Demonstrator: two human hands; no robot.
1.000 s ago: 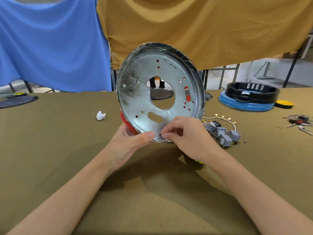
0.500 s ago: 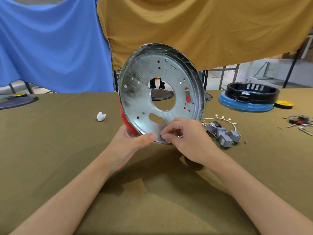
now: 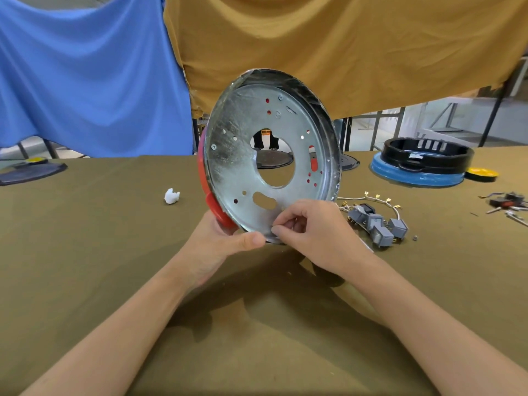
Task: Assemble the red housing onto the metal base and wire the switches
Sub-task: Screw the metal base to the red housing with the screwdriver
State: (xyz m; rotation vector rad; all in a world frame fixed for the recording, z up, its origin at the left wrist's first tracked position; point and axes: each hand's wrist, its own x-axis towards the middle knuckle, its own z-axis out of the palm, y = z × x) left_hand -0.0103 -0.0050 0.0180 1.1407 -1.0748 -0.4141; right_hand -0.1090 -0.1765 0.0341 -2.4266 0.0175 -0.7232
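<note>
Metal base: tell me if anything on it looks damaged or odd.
The metal base carries dark scorch-like smudges on its left face and a crumpled, foil-like rim at the top. Otherwise nothing stands out; the red housing sits behind it.

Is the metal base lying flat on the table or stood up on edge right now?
On edge: the metal base faces the camera, tilted, its lower rim held by the left hand and right hand.

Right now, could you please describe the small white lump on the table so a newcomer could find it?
Start at the metal base held upright mid-table. Look to its left, on the olive cloth. The white lump lies there alone, the only white thing nearby.
</note>
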